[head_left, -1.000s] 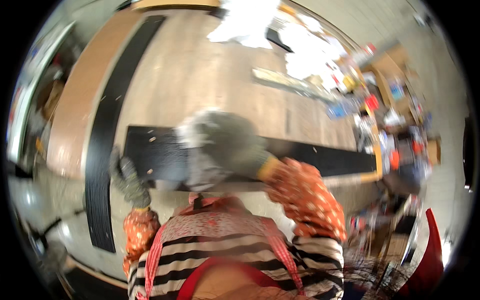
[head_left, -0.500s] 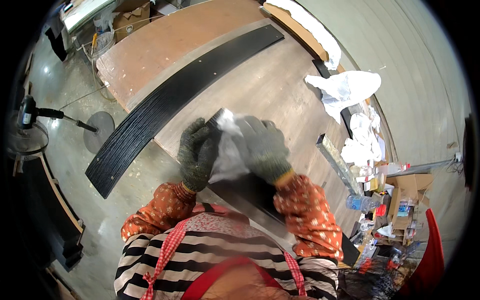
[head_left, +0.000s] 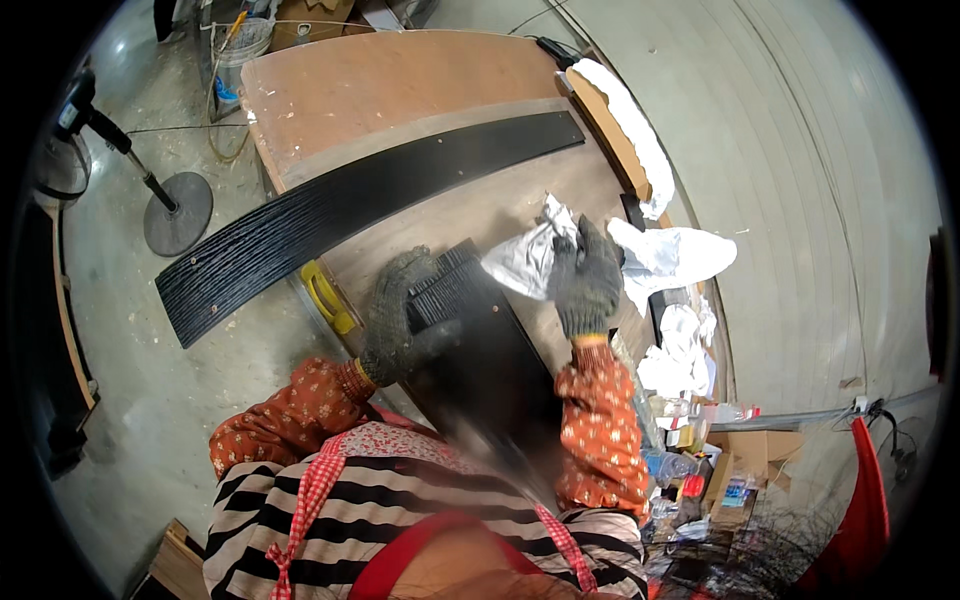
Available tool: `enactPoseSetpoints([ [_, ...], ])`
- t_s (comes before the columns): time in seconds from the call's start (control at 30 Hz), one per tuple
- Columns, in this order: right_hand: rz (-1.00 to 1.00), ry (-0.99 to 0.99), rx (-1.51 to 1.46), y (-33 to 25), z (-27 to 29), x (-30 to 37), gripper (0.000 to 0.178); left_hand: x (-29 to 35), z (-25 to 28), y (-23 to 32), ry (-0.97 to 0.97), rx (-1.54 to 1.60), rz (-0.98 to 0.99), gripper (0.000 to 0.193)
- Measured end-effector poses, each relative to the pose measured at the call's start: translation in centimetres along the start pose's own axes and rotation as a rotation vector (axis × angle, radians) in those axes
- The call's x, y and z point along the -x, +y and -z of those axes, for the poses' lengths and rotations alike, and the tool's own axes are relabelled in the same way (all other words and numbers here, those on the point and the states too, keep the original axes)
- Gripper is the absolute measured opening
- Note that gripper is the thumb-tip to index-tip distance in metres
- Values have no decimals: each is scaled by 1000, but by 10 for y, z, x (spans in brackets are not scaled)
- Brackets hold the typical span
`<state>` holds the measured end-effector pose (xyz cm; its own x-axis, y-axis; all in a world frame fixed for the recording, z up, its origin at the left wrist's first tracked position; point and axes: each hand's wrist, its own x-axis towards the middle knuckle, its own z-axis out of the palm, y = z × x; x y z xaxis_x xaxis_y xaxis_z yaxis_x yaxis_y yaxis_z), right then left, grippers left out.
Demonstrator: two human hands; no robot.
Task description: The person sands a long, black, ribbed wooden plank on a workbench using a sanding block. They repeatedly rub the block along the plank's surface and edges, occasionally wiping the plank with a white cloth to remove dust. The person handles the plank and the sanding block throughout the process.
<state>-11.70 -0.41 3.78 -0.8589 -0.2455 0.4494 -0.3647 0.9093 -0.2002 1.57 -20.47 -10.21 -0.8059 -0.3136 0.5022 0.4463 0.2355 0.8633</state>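
Black board (head_left: 492, 352); crumpled white cloth (head_left: 524, 262)

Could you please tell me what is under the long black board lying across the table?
The long black board lies over the tabletop; its left end juts out above the floor. Whatever lies directly beneath the board is covered and cannot be seen.

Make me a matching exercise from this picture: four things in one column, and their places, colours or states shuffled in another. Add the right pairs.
1. Left hand
2. Right hand
3. Round stand base
4. Cardboard box

A. Brown, toward the picture's lower right
B. Holds a crumpled white sheet
C. Grey, on the floor at the left
D. Touches the ridged end of the nearer black board

Pairs: 1-D, 2-B, 3-C, 4-A
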Motion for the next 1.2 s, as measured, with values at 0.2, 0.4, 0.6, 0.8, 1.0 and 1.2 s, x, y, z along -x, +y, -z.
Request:
enactPoseSetpoints([
  [0.2, 558, -169, 203, -62, 1, 69, 41, 13, -16, -1, 52, 149, 63, 81],
  [0.4, 278, -294, 42, -70, -36, 10, 38, 17, -7, -1, 1, 95, 64, 88],
  [0.6, -8, -159, -174, -22, -25, -10, 39, 4, 9, 44, -30, -290, -351, 42],
  [0.8, 623, -113, -52, -59, 21, 19, 40, 31, -39, 64, -219, -285, -952, 33],
  [1.0, 770, -262, 20, -122, -25, 31, 35, 50, -38, 49, -480, -202, -863, 47],
  [1.2, 498, -164, 41, -94, -50, -17, 30, 35, -32, 66, -389, -136, -902, 26],
])
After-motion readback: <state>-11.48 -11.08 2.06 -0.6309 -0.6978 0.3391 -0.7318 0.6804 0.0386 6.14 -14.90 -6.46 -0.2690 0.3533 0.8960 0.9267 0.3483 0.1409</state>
